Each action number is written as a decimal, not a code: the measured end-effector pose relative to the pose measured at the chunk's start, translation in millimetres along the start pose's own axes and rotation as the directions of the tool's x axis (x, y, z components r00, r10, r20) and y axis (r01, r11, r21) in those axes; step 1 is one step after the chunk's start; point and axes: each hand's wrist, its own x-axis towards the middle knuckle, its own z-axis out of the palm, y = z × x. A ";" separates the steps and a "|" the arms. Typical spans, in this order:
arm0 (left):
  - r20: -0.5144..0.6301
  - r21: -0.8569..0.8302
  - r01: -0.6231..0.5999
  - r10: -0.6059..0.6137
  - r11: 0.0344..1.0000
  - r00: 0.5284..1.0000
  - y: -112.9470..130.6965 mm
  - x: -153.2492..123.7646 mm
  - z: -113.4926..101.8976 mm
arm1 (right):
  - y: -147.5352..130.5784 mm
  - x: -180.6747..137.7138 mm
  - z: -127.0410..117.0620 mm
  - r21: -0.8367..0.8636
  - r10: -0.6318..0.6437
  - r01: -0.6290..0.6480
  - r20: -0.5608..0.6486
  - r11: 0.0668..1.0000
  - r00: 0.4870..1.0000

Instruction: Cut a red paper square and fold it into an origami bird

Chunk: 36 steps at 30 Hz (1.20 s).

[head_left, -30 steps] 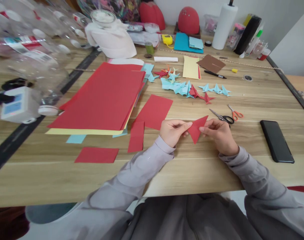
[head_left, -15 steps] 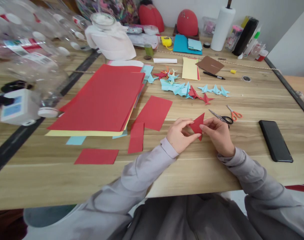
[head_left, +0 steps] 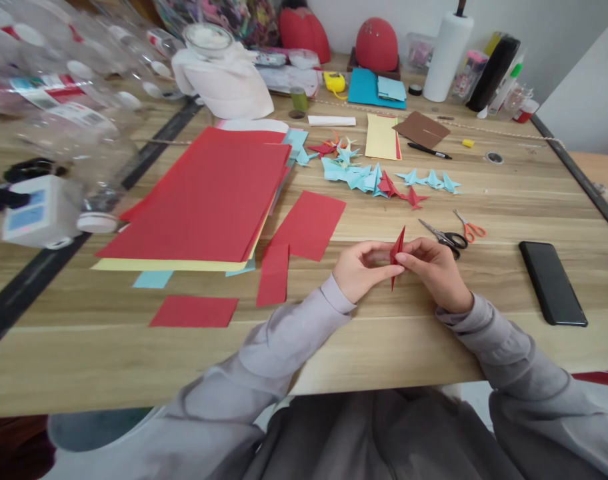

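Between my two hands is a small piece of folded red paper [head_left: 397, 248], turned nearly edge-on with pointed ends above and below. My left hand [head_left: 360, 270] pinches it from the left with thumb and fingers. From the right, my right hand [head_left: 437, 272] grips it between thumb and index finger. Just beyond my right hand lie black-handled scissors [head_left: 449, 239] and small orange-handled scissors [head_left: 469, 227]. Folded paper cranes, light blue [head_left: 354, 175] and red [head_left: 415, 198], rest farther back. Left of my hands are cut red paper pieces [head_left: 311, 223].
A stack of red sheets [head_left: 204, 200] covers the left middle of the table. Plastic bottles [head_left: 64, 127] crowd the far left. A phone [head_left: 553, 283] lies at right. Farther back are a pen [head_left: 429, 151], brown paper [head_left: 421, 129] and a yellow tape measure [head_left: 335, 82].
The folded red paper has turned from showing a broad face to a narrow, nearly edge-on view. My left fingers have shifted along it; both hands stay in about the same place.
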 end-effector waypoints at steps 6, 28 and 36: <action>-0.007 -0.044 0.018 -0.018 0.999 1.000 1.8 1.2 -2.3 | 0.3 0.3 -0.5 0.003 -0.005 0.005 -0.001 1.000 1.000; -0.052 0.013 -0.128 0.129 0.992 0.990 -2.7 0.2 -1.2 | 6.9 -4.9 2.7 -0.206 -0.157 0.151 -0.012 0.967 0.988; 0.028 0.248 -0.338 0.342 0.908 0.939 -3.6 -8.4 2.4 | 11.9 -3.5 -0.7 -0.482 -0.317 0.271 -0.015 0.833 0.948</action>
